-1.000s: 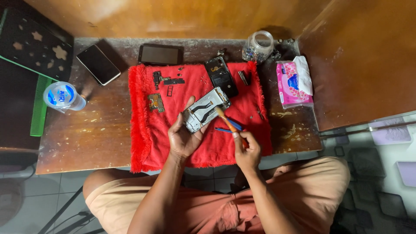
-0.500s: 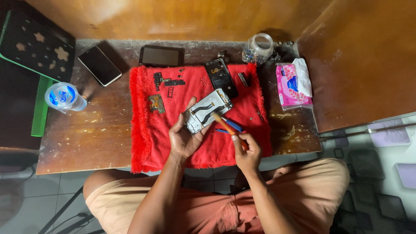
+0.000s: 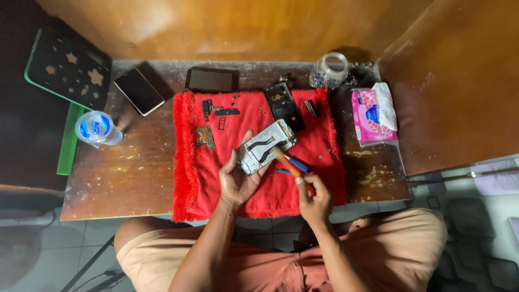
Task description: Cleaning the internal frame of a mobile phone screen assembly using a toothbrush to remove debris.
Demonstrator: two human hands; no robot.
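Opened phone frame (image 3: 266, 147) gripped in left hand (image 3: 238, 181); right hand (image 3: 315, 199) fingers closed on brush (image 3: 285, 162); removed parts (image 3: 205, 137) lie on red cloth (image 3: 303, 186).

Worn wooden table (image 3: 124, 184) bearing a fringed red cloth (image 3: 254, 184), two dark phones (image 3: 139, 91) (image 3: 211, 80), a capped plastic cup (image 3: 97, 128), a glass jar (image 3: 330, 70) and a pink tissue pack (image 3: 373, 116).

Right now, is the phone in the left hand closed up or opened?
Opened. The phone frame in the left hand shows bare internals, no back cover, while the right hand puts an orange-handled tool to it.
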